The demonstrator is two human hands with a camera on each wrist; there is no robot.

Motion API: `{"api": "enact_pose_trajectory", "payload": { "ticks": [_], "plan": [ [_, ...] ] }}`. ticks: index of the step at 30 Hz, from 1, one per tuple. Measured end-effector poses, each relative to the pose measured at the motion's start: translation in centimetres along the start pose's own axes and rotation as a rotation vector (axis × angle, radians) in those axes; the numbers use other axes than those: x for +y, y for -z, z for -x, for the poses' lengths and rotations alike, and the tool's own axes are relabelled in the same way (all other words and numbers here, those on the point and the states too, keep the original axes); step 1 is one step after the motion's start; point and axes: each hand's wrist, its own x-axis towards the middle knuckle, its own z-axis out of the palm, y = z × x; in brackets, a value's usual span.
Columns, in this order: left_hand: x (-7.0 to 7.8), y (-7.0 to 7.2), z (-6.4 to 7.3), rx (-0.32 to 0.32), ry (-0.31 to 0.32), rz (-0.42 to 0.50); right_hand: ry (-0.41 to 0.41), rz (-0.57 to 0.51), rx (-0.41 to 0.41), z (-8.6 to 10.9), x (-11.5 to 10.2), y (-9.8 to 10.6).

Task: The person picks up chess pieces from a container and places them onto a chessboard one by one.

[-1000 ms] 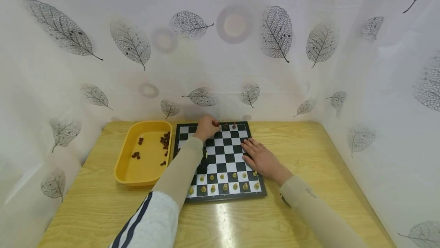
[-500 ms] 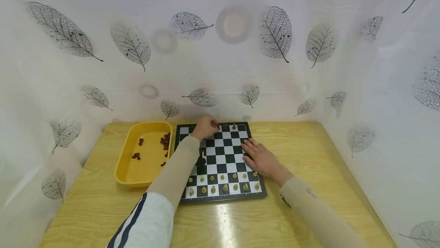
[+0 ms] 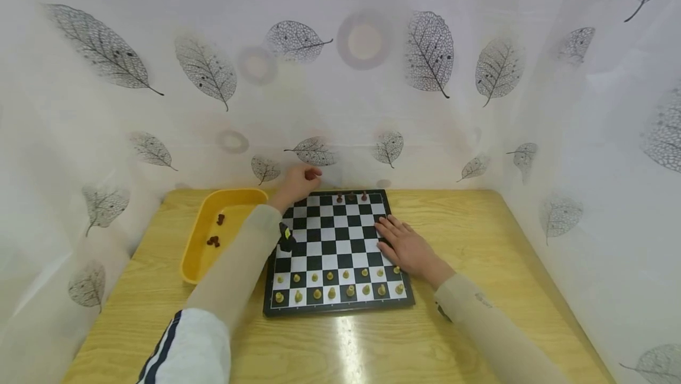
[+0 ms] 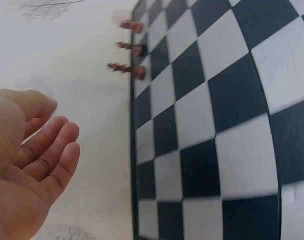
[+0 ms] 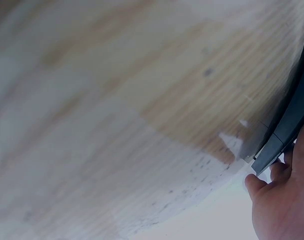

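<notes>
My left hand (image 3: 297, 185) is over the far left corner of the chessboard (image 3: 336, 234), apart from the pieces. In the left wrist view its fingers (image 4: 46, 155) are loosely curled with nothing between them. Three dark red chess pieces stand in the far row: one (image 3: 339, 198) nearest my left hand, a middle one (image 3: 351, 197) and a right one (image 3: 364, 196). My right hand (image 3: 408, 249) rests flat with spread fingers on the board's right edge. In the right wrist view that hand lies against the board's dark side (image 5: 287, 125).
Two rows of pale yellow pieces (image 3: 332, 293) stand along the near side of the board. To its left sits a yellow tray (image 3: 193, 254) with loose red pieces (image 3: 213, 241), partly hidden by my left forearm. A leaf-patterned curtain (image 3: 367, 94) hangs behind the wooden table (image 3: 452, 207).
My left hand has let go of the red chess piece, which stands in the far row. The hand has moved left, away from it. The right hand has stayed in place.
</notes>
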Motion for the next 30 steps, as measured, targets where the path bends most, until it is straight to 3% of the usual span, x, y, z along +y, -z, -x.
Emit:
{"api": "enact_pose_trajectory", "payload": {
  "ticks": [6, 9, 15, 22, 30],
  "plan": [
    [-1.2, 3.0, 1.9, 0.088, -0.026, -0.033, -0.006, 0.011, -0.003, 0.0, 0.0, -0.1],
    [-2.0, 4.6, 3.2, 0.108, -0.018, -0.082, -0.003, 0.005, -0.001, 0.0, 0.0, -0.2],
    [-4.0, 6.9, 4.8, 0.130, 0.008, -0.074, -0.007, -0.004, 0.000, -0.1, -0.1, -0.1],
    [-5.9, 8.2, 6.2, 0.137, 0.027, -0.060, 0.006, -0.003, 0.008, -0.2, 0.1, 0.0],
    [-7.2, 8.6, 7.6, 0.106, 0.062, -0.060, 0.005, -0.011, 0.005, -0.1, 0.2, -0.3]
  ]
}}
